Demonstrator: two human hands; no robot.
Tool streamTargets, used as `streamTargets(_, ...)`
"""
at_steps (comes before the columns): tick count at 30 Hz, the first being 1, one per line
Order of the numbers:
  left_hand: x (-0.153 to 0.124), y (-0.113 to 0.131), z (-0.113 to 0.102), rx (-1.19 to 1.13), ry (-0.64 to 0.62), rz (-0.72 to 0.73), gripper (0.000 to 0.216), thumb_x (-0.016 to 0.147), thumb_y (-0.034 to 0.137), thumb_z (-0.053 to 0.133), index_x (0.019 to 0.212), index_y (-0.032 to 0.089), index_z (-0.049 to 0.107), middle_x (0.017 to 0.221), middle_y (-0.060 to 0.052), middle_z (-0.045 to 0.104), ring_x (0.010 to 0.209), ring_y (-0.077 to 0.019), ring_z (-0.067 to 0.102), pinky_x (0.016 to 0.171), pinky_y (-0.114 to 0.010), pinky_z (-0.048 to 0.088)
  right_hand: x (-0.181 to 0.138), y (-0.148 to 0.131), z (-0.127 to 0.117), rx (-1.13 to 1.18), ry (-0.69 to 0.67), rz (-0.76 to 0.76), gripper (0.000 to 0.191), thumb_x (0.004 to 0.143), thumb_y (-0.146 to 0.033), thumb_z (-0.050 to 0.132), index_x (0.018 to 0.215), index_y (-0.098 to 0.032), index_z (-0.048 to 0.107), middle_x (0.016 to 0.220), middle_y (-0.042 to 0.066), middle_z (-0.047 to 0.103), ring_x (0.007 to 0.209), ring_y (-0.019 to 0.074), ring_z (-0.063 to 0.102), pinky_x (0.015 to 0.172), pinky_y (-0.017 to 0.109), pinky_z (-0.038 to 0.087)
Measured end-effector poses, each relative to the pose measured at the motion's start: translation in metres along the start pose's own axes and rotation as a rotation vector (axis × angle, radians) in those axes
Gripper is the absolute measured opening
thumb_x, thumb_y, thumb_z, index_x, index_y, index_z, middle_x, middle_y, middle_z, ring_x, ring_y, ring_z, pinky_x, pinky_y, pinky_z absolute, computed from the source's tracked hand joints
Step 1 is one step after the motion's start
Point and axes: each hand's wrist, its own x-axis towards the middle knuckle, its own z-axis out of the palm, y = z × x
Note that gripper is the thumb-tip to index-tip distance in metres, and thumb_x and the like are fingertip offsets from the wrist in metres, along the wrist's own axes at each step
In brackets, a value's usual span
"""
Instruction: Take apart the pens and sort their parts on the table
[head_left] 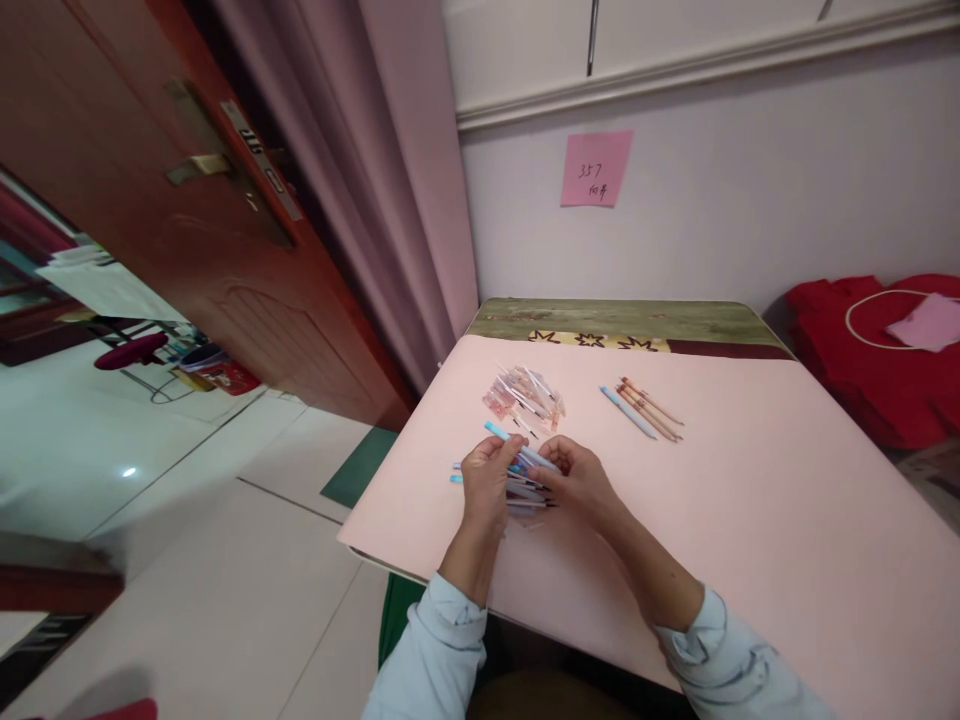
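- Currently the left hand (487, 468) pinches a blue-ended pale pen (538, 459) near its blue end; the right hand's (579, 482) fingers close narrowly at its other end.
- Its long axis slants from beyond-left to nearer-right across the grip.
- Loose pens (527, 492) lie beneath; brown pens (649, 412) beyond, nearer the right hand.

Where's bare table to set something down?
Largest: pink tabletop right of the brown pens and right arm. Narrower: between the blue pen beside them and the far pile. Crowded: under left hand and right hand, amid white pens.
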Motion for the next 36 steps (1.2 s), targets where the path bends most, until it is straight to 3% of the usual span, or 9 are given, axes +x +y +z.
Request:
streamTargets(6, 0.004, -0.005, -0.002, 0.0, -0.013, 0.002, 0.034, 0.063, 0.041, 0.082, 0.077, 0.012, 0.07, 0.073, -0.004, 0.07, 0.06, -0.0089, 0.057, 0.058, -0.02, 0.043, -0.001, -0.003, -0.003, -0.082, -0.07, 0.114, 0.055, 0.089, -0.064, 0.044, 0.068, -0.017, 0.062, 0.048, -0.004, 0.04, 0.046, 0.0106, 0.035, 0.047, 0.025, 0.028)
streamTargets(9, 0.005, -0.006, -0.003, -0.034, -0.013, -0.012, 0.034, 0.062, 0.039, 0.083, 0.074, 0.011, 0.069, 0.075, -0.005, 0.071, 0.063, -0.0093, 0.059, 0.063, -0.021, 0.044, 0.0, -0.003, -0.003, 0.001, -0.047, 0.056, 0.041, 0.079, -0.059, 0.064, 0.074, -0.018, 0.059, 0.057, -0.004, 0.052, 0.052, 0.0113, 0.044, 0.051, 0.024, 0.034)
streamTargets(12, 0.006, -0.005, -0.002, -0.101, -0.003, -0.043, 0.033, 0.06, 0.037, 0.084, 0.07, 0.012, 0.066, 0.081, -0.008, 0.074, 0.069, -0.0112, 0.063, 0.068, -0.022, 0.047, -0.001, -0.003, -0.002, 0.051, -0.028, 0.02, 0.041, 0.069, -0.053, 0.077, 0.084, -0.021, 0.056, 0.063, -0.005, 0.056, 0.054, 0.0111, 0.047, 0.051, 0.023, 0.035)
streamTargets(17, 0.003, -0.002, -0.002, -0.116, -0.01, -0.069, 0.032, 0.059, 0.035, 0.084, 0.07, 0.012, 0.065, 0.082, -0.008, 0.074, 0.066, -0.0111, 0.063, 0.067, -0.023, 0.048, -0.002, -0.003, -0.002, 0.012, -0.131, 0.146, 0.051, 0.089, -0.064, 0.045, 0.072, -0.018, 0.06, 0.046, -0.004, 0.046, 0.042, 0.0099, 0.037, 0.045, 0.025, 0.029)
streamTargets(23, 0.003, 0.005, -0.005, -0.139, 0.044, -0.082, 0.035, 0.059, 0.035, 0.085, 0.071, 0.012, 0.061, 0.082, -0.01, 0.074, 0.067, -0.0122, 0.065, 0.056, -0.019, 0.047, 0.001, 0.003, -0.003, 0.046, 0.009, 0.029, 0.037, 0.07, -0.05, 0.076, 0.078, -0.02, 0.057, 0.062, -0.003, 0.061, 0.054, 0.0115, 0.05, 0.052, 0.024, 0.037)
streamTargets(31, 0.01, 0.005, -0.014, -0.103, 0.036, -0.059, 0.036, 0.058, 0.033, 0.085, 0.077, 0.012, 0.062, 0.08, -0.009, 0.072, 0.064, -0.0136, 0.066, 0.055, -0.023, 0.053, 0.004, 0.003, -0.008, 0.008, 0.015, 0.113, 0.043, 0.064, -0.056, 0.076, 0.077, -0.02, 0.056, 0.063, -0.001, 0.062, 0.053, 0.0121, 0.049, 0.051, 0.024, 0.036)
streamTargets(36, 0.021, 0.006, -0.032, -0.107, 0.095, 0.029, 0.036, 0.057, 0.029, 0.084, 0.079, 0.013, 0.061, 0.07, -0.004, 0.069, 0.064, -0.014, 0.067, 0.064, -0.026, 0.056, 0.006, 0.005, -0.02, -0.124, 0.07, 0.082, 0.037, 0.073, -0.054, 0.07, 0.078, -0.018, 0.063, 0.06, -0.002, 0.058, 0.053, 0.0116, 0.045, 0.05, 0.024, 0.033)
